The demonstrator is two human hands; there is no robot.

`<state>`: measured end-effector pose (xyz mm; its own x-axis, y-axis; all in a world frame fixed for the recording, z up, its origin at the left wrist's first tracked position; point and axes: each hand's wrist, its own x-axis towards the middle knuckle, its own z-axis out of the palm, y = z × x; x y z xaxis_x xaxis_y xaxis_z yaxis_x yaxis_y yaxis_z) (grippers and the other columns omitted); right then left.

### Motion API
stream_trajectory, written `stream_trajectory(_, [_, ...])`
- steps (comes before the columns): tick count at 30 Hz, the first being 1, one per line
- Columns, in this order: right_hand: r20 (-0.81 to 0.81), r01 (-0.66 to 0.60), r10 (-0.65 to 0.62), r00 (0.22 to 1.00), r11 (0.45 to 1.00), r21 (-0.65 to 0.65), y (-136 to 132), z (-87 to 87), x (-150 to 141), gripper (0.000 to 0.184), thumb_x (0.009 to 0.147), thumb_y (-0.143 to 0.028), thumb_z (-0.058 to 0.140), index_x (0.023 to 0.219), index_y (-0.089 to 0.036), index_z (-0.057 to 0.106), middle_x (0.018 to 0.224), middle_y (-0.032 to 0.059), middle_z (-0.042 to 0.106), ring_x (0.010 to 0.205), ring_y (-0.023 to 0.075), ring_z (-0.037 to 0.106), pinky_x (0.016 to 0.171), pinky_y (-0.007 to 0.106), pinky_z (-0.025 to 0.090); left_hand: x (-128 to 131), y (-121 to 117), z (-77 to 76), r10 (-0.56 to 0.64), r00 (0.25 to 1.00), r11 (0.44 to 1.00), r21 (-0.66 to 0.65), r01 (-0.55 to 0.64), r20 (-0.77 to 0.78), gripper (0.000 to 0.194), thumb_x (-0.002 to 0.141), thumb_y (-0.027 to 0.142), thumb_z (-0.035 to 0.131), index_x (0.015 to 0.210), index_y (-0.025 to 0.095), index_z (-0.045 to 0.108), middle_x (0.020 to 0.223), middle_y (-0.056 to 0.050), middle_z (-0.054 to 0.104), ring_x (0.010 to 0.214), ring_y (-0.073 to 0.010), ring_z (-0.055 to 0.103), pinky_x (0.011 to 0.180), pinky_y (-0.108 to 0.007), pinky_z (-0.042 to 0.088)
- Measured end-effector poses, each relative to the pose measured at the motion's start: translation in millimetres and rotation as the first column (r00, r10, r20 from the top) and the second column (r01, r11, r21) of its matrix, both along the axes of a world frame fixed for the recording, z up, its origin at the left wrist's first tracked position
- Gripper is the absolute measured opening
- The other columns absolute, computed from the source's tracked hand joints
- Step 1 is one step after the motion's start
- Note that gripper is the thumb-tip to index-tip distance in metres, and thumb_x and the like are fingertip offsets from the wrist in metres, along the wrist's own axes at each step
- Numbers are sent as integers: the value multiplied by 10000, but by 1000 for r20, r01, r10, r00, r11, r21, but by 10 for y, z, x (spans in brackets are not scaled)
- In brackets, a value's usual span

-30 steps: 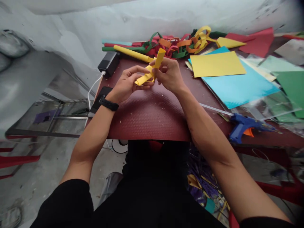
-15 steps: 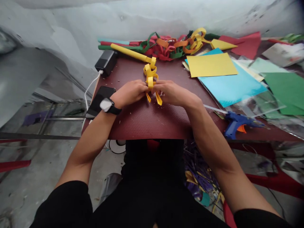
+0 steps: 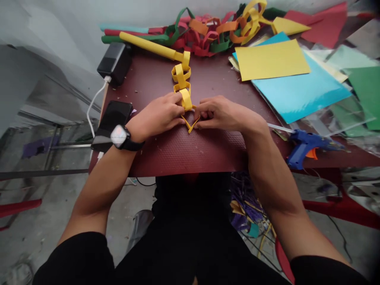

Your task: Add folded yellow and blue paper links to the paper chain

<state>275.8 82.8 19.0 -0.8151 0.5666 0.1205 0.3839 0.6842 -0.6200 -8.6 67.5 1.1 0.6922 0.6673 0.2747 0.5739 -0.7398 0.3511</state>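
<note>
Both hands are over the desk (image 3: pixel 190 158), which has a dark red, textured top, about midway between its front and back edges. The left hand (image 3: pixel 162 115), with a black-strapped watch (image 3: pixel 122 138) at the wrist, has its fingers pinched on the left side of a narrow yellow paper strip (image 3: pixel 190 129); its index finger lies against the nearest ring of a chain of yellow paper rings (image 3: pixel 181 74). The fingers of the right hand (image 3: pixel 221 113) grip the strip's right side. The strip is bent to a V, its point towards the front edge. Whether it passes through the nearest ring cannot be determined.

The chain runs from the hands towards the back edge, ending beside a rolled yellow paper tube (image 3: pixel 148 46). A heap of multicoloured paper chain (image 3: pixel 204 37) lies along the back edge. Near the left edge are a black box-shaped device (image 3: pixel 114 63) and a flat black device (image 3: pixel 115 114). A blue glue gun with orange trigger (image 3: pixel 304 144) lies near the front edge, right of the right forearm.
</note>
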Motion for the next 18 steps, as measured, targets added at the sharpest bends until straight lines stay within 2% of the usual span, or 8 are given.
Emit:
stream_trajectory(3, [5, 17, -17, 1000, 1000, 4, 15, -17, 4, 148, 1026, -351, 845, 1028, -204, 861, 834, -21, 610, 750, 142, 498, 736, 325, 389, 32, -32, 26, 2, 998, 1000, -6, -2, -58, 124, 1032, 242, 820, 1147, 220, 860, 1277, -115, 797, 1223, -316, 768, 1087, -443, 624])
stream_trajectory(7, [-9, 12, -12, 1000, 1000, -7, 25, -48, -4, 150, 1016, -364, 872, 1074, -227, 887, 858, -13, 616, 767, 155, 505, 746, 330, 391, 89, -55, 92, -90, 992, 992, -92, 82, -84, 60, 1023, 192, 788, 1039, 203, 845, 1079, -82, 830, 989, -253, 797, 950, -370, 622])
stream_trajectory(14, [-4, -46, 46, 999, 999, -11, -24, -43, -94, 179, 975, -387, 947, 1022, -222, 896, 858, -17, 606, 765, 145, 519, 751, 328, 374, 127, -33, 50, -64, 998, 992, -112, 63, -8, 20, 995, 180, 814, 987, 199, 811, 1011, -85, 825, 959, -255, 799, 949, -378, 625])
stream_trajectory(18, [16, 1, -1, 1000, 1000, -4, -27, -39, -72, 264, 978, -442, 943, 901, -213, 838, 847, -7, 609, 781, 156, 526, 764, 336, 379, 106, -18, 32, -50, 998, 992, -115, 52, 26, 60, 991, 209, 820, 943, 216, 786, 955, -74, 795, 930, -264, 785, 937, -402, 619])
